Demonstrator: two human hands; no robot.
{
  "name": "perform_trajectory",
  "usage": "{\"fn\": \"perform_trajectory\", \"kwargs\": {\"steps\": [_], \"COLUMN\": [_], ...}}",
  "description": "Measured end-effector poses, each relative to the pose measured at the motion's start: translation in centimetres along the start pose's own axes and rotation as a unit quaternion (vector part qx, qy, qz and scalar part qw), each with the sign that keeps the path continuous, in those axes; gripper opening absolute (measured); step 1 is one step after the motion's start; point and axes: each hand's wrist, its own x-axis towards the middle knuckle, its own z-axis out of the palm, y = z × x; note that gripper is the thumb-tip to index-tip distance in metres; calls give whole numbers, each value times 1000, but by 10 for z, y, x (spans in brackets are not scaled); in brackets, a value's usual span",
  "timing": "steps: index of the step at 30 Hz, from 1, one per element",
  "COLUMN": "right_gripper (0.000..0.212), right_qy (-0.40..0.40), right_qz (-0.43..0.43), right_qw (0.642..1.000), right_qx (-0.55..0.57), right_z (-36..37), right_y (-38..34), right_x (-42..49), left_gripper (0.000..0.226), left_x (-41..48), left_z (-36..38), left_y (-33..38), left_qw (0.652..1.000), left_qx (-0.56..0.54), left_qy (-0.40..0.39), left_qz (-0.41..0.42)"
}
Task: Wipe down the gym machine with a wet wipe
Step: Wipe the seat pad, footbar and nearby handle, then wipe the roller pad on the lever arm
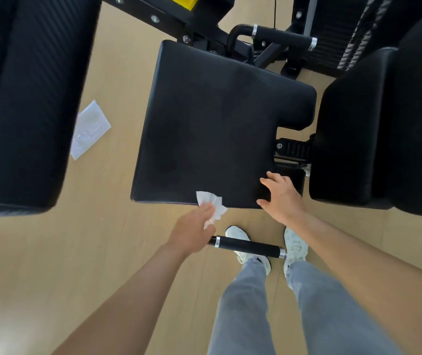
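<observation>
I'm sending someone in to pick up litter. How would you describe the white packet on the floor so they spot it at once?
Start at the big black seat pad in the middle. Left of it, on the wooden floor beside another black pad, lies a white packet. Unlike the crumpled wipe in the left hand, it is flat, square-cornered and touched by nobody.
</observation>
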Motion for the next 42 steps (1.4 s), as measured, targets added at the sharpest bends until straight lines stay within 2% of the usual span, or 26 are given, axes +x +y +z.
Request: {"fn": "perform_trajectory", "kwargs": {"steps": [2, 4, 6, 11, 15, 18, 21, 24, 26, 30, 33, 36, 38, 40, 42], "right_gripper": [63, 60, 57, 65, 57, 40, 15, 19, 16, 14, 16, 16, 15, 15, 17], "right_qy": [-60, -116, -144, -143, -112, -99, -91, -94, -99, -107, -107, -88, -71, -62, -53], "right_qz": [18, 41, 35, -21, -53, -81, -98, -98, -91, -48, -17, 14, 24, 32, 30], "right_qw": [997, 985, 975, 933, 897, 896, 898, 910, 911, 902, 877, 862, 867, 868, 882], "right_qx": [47, 119, 165, 329, 424, 425, 420, 392, 390, 416, 469, 499, 493, 492, 467], "right_z": [-10, -23, -36, -69, -102, -126, -133, -128, -121, -100, -79, -57, -43, -35, -23], "right_y": [-5, -11, -20, -56, -97, -134, -164, -191, -209, -253, -296, -343, -375, -394, -417], "right_x": [-15, -36, -60, -131, -174, -193, -202, -210, -216, -228, -236, -240, -242, -242, -238], "left_gripper": [48, 43, 43, 22, 12, 15, 20, 47, 56, 55, 42, 24, 15, 21, 37], "left_x": [-10, -24, -41, -95, -137, -165, -188, -206, -221, -247, -266, -282, -288, -290, -292], "left_z": [-4, -13, -21, -52, -78, -95, -103, -104, -104, -104, -109, -119, -123, -129, -136], "left_y": [16, 29, 39, 65, 73, 73, 62, 42, 24, -22, -63, -109, -141, -155, -176], "left_qw": [996, 981, 958, 887, 841, 818, 784, 743, 706, 635, 586, 558, 546, 542, 517], "left_qx": [-70, -165, -264, -449, -530, -566, -614, -660, -699, -762, -800, -818, -822, -824, -842], "left_qy": [-36, -17, -5, 62, 92, 97, 89, 110, 117, 127, 128, 141, 160, 162, 147], "left_qz": [-47, -97, -114, -87, -51, -28, 0, 13, 10, 2, 1, -9, -19, -34, -51]}}
